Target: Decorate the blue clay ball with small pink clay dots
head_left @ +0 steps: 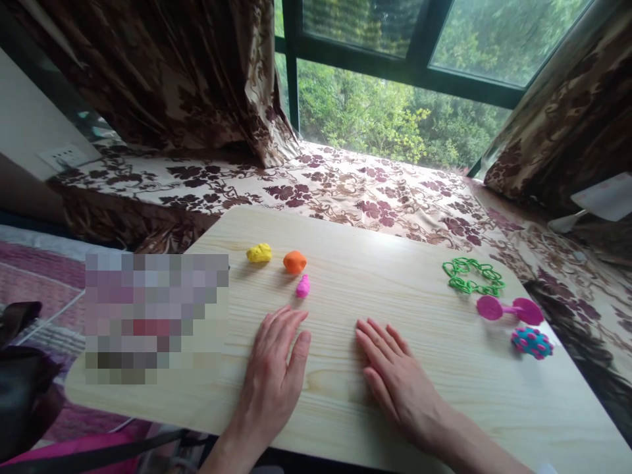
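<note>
My left hand (pixel 276 362) rests palm down on the wooden table, fingers stretched out and nothing held. Just beyond its fingertips lies a small pink clay-like lump (pixel 303 286), apart from the hand. Behind that are an orange rounded lump (pixel 295 262) and a yellow lump (pixel 259 253). My right hand (pixel 395 375) also lies flat on the tabletop, fingers extended and empty. Away to its right sit a green ring of linked loops (pixel 461 286), a magenta dumbbell-shaped piece (pixel 509 309) and a blue oval piece with pink dots (pixel 532 343).
The pale wooden table (pixel 345 263) stands against a window seat with flowered cloth (pixel 375 191). Patterned curtains (pixel 148 79) flank the window. A pixelated patch hides part of the table's left side. At the far left is a dark object (pixel 24 395), partly cut off.
</note>
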Available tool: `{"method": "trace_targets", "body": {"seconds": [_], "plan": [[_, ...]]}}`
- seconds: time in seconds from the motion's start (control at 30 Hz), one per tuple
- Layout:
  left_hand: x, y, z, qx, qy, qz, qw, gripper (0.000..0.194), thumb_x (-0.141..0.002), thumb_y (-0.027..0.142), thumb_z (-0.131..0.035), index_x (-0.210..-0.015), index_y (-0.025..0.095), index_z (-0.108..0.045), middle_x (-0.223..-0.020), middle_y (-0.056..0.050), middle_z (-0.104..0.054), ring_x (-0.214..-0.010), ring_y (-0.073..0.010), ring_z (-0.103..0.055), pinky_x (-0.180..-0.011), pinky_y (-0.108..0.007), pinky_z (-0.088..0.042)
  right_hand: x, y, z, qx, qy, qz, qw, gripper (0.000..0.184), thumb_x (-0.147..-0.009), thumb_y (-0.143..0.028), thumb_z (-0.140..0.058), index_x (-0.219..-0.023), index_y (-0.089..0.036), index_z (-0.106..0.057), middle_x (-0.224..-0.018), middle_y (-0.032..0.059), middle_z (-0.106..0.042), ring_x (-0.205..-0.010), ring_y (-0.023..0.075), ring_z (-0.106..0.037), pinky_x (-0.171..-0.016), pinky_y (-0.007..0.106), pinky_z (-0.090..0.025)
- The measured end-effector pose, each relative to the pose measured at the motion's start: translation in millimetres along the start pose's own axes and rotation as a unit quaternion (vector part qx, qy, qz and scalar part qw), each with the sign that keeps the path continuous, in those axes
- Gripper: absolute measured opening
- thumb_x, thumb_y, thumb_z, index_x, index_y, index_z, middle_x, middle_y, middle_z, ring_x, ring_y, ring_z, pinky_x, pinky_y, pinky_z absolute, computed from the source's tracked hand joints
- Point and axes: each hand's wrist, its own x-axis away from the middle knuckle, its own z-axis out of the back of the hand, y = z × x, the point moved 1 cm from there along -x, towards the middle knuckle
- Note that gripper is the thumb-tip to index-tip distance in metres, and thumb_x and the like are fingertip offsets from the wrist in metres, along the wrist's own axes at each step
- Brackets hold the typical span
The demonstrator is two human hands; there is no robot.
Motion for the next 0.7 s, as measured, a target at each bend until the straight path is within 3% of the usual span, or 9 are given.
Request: {"method": "trace_targets", "body": {"seconds": [0.07, 0.13, 0.23, 0.33, 0.4, 0.5, 0.6, 0.7], "plan": [[0, -1, -0.6, 0.004, -0.002, -0.001, 1.000, 0.031, -0.086, 0.023, -0.041, -0.116, 0.020, -0.048, -0.121, -0.007, -0.052, -0.121, -0.0208, -0.038, -0.107, -0.044, -0.024, 19, -13, -4, 0.009, -0.009, 0.024, 1.000, 0.055, -0.086, -0.017, -0.036, -0.139, -0.014, -0.021, -0.145, 0.0070, -0.022, -0.133, 0.0205, -0.016, -0.108, 0.043, -0.019], [0, -1, -1.3, 0.004, -0.001, -0.003, 1.000, 0.032, -0.086, 0.023, -0.041, -0.116, 0.020, -0.048, -0.121, -0.007, -0.053, -0.121, -0.0214, -0.039, -0.106, -0.045, -0.025, 16, -27, -10, 0.007, -0.009, 0.047, 0.999, 0.057, -0.084, -0.017, -0.038, -0.139, -0.014, -0.022, -0.145, 0.0071, -0.020, -0.133, 0.0221, -0.014, -0.108, 0.043, -0.019], [0, -1, -1.9, -0.003, 0.003, -0.008, 1.000, 0.032, -0.086, 0.022, -0.040, -0.116, 0.019, -0.048, -0.121, -0.007, -0.053, -0.121, -0.0216, -0.038, -0.106, -0.045, -0.025, -25, -35, -13, -0.004, 0.017, 0.023, 1.000, 0.052, -0.086, -0.025, -0.039, -0.136, -0.014, -0.030, -0.145, 0.0081, -0.022, -0.134, 0.0237, -0.011, -0.108, 0.045, -0.014], [1, 0, -1.5, -0.009, 0.006, -0.009, 1.000, 0.032, -0.086, 0.023, -0.040, -0.116, 0.019, -0.049, -0.122, -0.007, -0.052, -0.122, -0.0212, -0.038, -0.106, -0.045, -0.025, -69, -23, -7, -0.014, 0.049, -0.029, 0.998, 0.051, -0.086, -0.032, -0.040, -0.133, -0.012, -0.035, -0.143, 0.0106, -0.027, -0.133, 0.0234, -0.014, -0.108, 0.045, -0.013], [1, 0, -1.2, -0.009, 0.007, -0.006, 1.000, 0.031, -0.087, 0.023, -0.039, -0.116, 0.019, -0.048, -0.122, -0.007, -0.052, -0.122, -0.0207, -0.037, -0.107, -0.044, -0.024, -74, -10, -3, -0.013, 0.048, -0.038, 0.998, 0.051, -0.086, -0.033, -0.040, -0.132, -0.012, -0.037, -0.143, 0.0104, -0.027, -0.133, 0.0231, -0.015, -0.108, 0.044, -0.015], [1, 0, -0.9, -0.005, 0.006, -0.002, 1.000, 0.032, -0.087, 0.023, -0.039, -0.117, 0.019, -0.048, -0.121, -0.007, -0.052, -0.122, -0.0204, -0.038, -0.107, -0.044, -0.024, -38, 1, -3, 0.009, 0.029, -0.024, 0.999, 0.048, -0.088, -0.026, -0.036, -0.134, -0.014, -0.033, -0.144, 0.0079, -0.024, -0.133, 0.0213, -0.014, -0.108, 0.044, -0.016], [0, 0, -1.0, 0.001, 0.006, -0.004, 1.000, 0.032, -0.086, 0.023, -0.039, -0.118, 0.020, -0.047, -0.122, -0.007, -0.052, -0.121, -0.0211, -0.038, -0.106, -0.045, -0.025, 13, -6, -12, 0.047, 0.012, -0.006, 0.999, 0.054, -0.089, -0.020, -0.034, -0.140, -0.011, -0.018, -0.145, 0.0087, -0.019, -0.134, 0.0217, -0.011, -0.108, 0.046, -0.015], [-1, 0, -1.3, 0.008, 0.004, -0.007, 1.000, 0.033, -0.086, 0.023, -0.039, -0.118, 0.020, -0.047, -0.123, -0.007, -0.052, -0.121, -0.0215, -0.038, -0.106, -0.045, -0.026, 25, -25, -19, 0.066, 0.011, 0.017, 0.998, 0.053, -0.089, -0.015, -0.032, -0.140, -0.013, -0.019, -0.146, 0.0069, -0.018, -0.134, 0.0224, -0.009, -0.108, 0.047, -0.013]]}}
